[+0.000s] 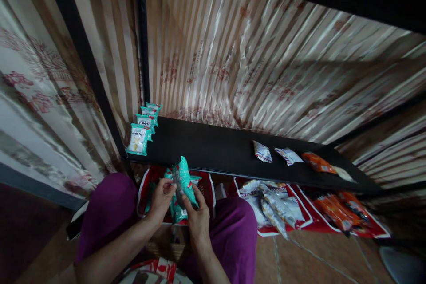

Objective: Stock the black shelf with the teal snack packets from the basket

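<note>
A teal snack bag (184,179) is held up between my two hands, its seamed side facing me. My left hand (162,197) is closed in a pinch at the bag's left edge. On the right, my right hand (199,217) grips the lower part, with the thumb on the face and the fingers around the side. Beneath them, more teal bags (179,215) lie in a red basket with a white rim (212,186). A row of upright teal snack bags (138,139) stands at the left end of the black shelf (203,144).
Two small white bags (262,151) and an orange bag (318,163) lie on the shelf's right part. Below its front edge sit red baskets with silvery bags (278,206) and orange packets (336,211). Black posts (142,31) and a striped curtain (213,49) bound the shelf.
</note>
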A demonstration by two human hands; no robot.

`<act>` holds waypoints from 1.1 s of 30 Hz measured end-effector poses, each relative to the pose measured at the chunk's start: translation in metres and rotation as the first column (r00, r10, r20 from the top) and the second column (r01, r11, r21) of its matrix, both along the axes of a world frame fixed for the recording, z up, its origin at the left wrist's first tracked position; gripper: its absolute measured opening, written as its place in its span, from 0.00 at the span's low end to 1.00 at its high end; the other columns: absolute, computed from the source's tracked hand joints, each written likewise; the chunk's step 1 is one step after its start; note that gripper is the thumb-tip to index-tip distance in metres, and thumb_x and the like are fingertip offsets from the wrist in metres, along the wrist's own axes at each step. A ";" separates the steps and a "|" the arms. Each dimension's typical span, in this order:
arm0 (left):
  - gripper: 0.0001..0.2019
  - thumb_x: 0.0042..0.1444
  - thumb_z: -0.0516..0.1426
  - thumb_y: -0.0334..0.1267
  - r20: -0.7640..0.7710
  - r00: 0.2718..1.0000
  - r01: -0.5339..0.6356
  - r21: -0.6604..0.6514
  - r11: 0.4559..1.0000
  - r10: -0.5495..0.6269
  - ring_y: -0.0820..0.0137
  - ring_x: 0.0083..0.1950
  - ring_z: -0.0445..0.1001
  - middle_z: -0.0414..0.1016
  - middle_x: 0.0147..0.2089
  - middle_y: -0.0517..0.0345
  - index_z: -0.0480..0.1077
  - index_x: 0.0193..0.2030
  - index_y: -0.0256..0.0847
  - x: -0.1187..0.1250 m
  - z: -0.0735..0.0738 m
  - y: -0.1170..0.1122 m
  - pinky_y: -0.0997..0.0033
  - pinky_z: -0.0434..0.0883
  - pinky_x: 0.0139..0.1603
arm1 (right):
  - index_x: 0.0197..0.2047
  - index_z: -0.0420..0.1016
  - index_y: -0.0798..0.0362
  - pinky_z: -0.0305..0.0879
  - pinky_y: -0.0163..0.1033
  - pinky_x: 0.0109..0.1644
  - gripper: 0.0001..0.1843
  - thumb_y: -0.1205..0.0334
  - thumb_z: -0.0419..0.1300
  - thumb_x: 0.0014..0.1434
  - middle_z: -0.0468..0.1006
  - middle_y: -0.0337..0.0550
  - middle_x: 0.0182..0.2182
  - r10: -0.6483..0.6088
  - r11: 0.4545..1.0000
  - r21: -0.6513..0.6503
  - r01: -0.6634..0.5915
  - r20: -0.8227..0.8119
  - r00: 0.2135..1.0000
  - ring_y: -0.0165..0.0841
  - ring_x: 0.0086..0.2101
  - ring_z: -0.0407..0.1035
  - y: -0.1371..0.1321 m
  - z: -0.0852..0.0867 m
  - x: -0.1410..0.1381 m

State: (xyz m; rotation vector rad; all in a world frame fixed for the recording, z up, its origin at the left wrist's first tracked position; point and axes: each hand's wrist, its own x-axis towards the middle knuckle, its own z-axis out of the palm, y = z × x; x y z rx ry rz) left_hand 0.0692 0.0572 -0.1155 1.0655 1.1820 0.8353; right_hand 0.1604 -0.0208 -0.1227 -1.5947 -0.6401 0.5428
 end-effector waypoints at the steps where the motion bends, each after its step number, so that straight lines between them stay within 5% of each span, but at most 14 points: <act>1: 0.21 0.40 0.60 0.54 0.020 0.999 0.028 -0.017 0.999 -0.027 0.65 0.36 0.72 0.73 0.33 0.55 0.67 0.34 0.40 -0.002 0.003 -0.001 0.70 0.67 0.33 | 0.48 0.76 0.50 0.66 0.47 0.51 0.24 0.51 0.65 0.47 0.78 0.48 0.44 0.011 1.000 0.003 -0.011 0.075 0.997 0.42 0.45 0.71 -0.001 0.000 -0.002; 6: 0.21 0.43 0.59 0.53 0.248 0.968 0.076 -0.129 0.989 -0.042 0.62 0.46 0.72 0.74 0.44 0.51 0.69 0.38 0.40 -0.013 0.018 -0.011 0.69 0.70 0.38 | 0.53 0.72 0.48 0.64 0.50 0.52 0.22 0.62 0.60 0.53 0.73 0.50 0.46 0.077 0.997 -0.029 -0.072 0.406 0.911 0.42 0.48 0.67 -0.011 0.001 -0.011; 10: 0.23 0.43 0.62 0.52 0.285 0.958 0.042 -0.263 0.964 0.036 0.61 0.53 0.71 0.72 0.53 0.51 0.70 0.43 0.41 -0.019 0.023 -0.016 0.70 0.69 0.41 | 0.58 0.66 0.44 0.64 0.51 0.54 0.32 0.73 0.56 0.50 0.67 0.49 0.50 0.114 0.993 -0.046 -0.107 0.590 0.799 0.42 0.50 0.64 -0.019 0.000 -0.018; 15: 0.19 0.44 0.62 0.50 0.308 0.951 0.100 -0.229 0.968 -0.026 0.62 0.50 0.73 0.77 0.47 0.51 0.72 0.40 0.41 -0.020 0.033 -0.017 0.72 0.69 0.41 | 0.62 0.59 0.42 0.65 0.52 0.53 0.42 0.80 0.53 0.46 0.64 0.50 0.53 0.179 0.983 -0.096 -0.157 0.699 0.693 0.44 0.53 0.61 -0.023 -0.002 -0.027; 21: 0.21 0.43 0.63 0.49 0.343 0.939 0.120 -0.218 0.969 -0.039 0.62 0.47 0.75 0.78 0.42 0.51 0.71 0.41 0.38 -0.016 0.035 -0.009 0.67 0.69 0.47 | 0.65 0.55 0.42 0.65 0.53 0.55 0.42 0.80 0.52 0.48 0.62 0.51 0.55 0.277 0.960 -0.171 -0.223 0.711 0.646 0.44 0.54 0.60 -0.021 -0.001 -0.033; 26: 0.21 0.45 0.63 0.47 0.297 0.953 0.135 -0.222 0.966 -0.065 0.63 0.44 0.76 0.78 0.41 0.52 0.70 0.44 0.39 -0.007 0.030 0.004 0.68 0.70 0.45 | 0.64 0.57 0.43 0.67 0.49 0.55 0.34 0.71 0.54 0.55 0.63 0.50 0.57 0.267 0.960 -0.122 -0.251 0.660 0.702 0.43 0.56 0.62 -0.019 -0.007 -0.028; 33: 0.21 0.45 0.62 0.43 0.348 0.937 0.132 -0.271 0.953 -0.031 0.63 0.40 0.77 0.79 0.41 0.52 0.69 0.46 0.39 0.011 0.025 0.020 0.68 0.71 0.40 | 0.59 0.64 0.50 0.68 0.48 0.51 0.23 0.55 0.54 0.61 0.73 0.53 0.49 0.121 0.993 -0.030 -0.118 0.327 0.937 0.42 0.48 0.70 0.000 -0.011 -0.001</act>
